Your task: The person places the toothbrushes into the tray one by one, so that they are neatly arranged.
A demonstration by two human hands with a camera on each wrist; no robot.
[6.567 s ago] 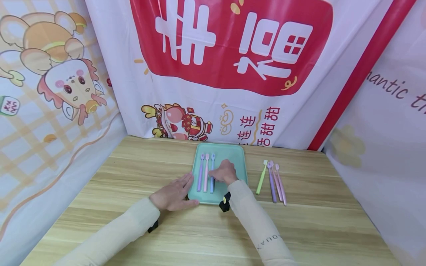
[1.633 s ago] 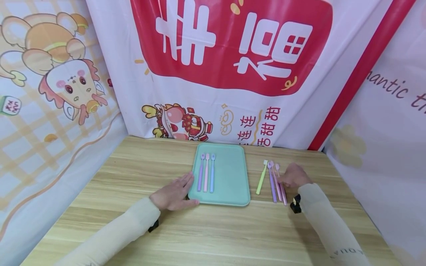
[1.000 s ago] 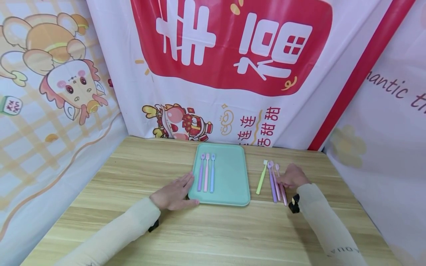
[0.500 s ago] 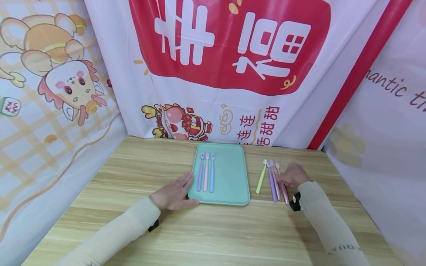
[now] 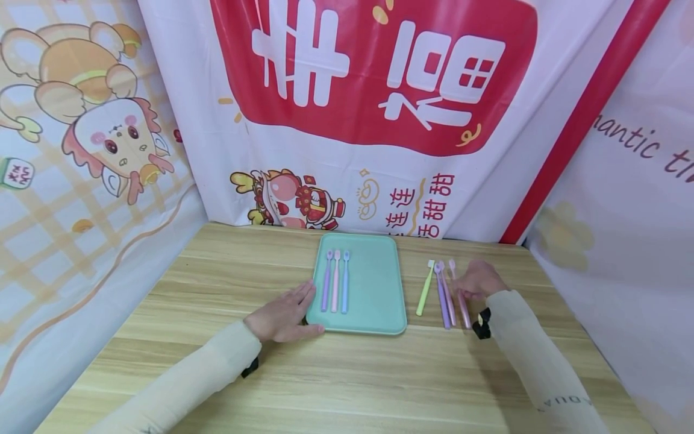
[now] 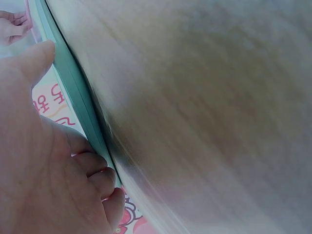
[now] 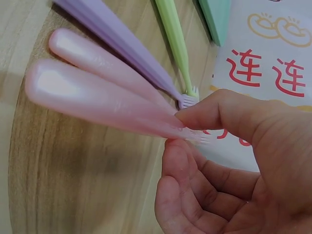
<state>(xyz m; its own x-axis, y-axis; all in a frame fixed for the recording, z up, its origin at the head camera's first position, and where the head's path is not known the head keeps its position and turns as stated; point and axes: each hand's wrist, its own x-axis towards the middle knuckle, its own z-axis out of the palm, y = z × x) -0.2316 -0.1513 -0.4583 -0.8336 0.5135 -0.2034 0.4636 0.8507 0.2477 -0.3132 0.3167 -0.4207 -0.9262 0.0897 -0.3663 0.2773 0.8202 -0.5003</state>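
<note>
My right hand (image 5: 479, 279) pinches a pink toothbrush (image 7: 97, 102) between thumb and forefinger near its head. Its handle slants toward the camera, over the wooden table in the right wrist view. Close beside it lie another pink toothbrush (image 5: 449, 306), a purple toothbrush (image 5: 443, 304) and a green toothbrush (image 5: 425, 295). My left hand (image 5: 284, 314) rests with extended fingers along the left edge of a mint-green tray (image 5: 376, 283). On the tray's left half, a purple toothbrush (image 5: 326, 292), a pink toothbrush (image 5: 335, 292) and a blue toothbrush (image 5: 345, 292) lie parallel, heads toward the back.
The wooden table (image 5: 368, 386) runs back to a printed curtain (image 5: 379, 120) with red and white lettering. More printed cloth hangs along the left and right sides. A strip of wood separates the tray from the loose toothbrushes on the right.
Earlier my right hand was at the blue toothbrush on the tray; it moved right to the loose ones. The pinched pink toothbrush has since shifted slightly away from its neighbours. My left hand stays put.
</note>
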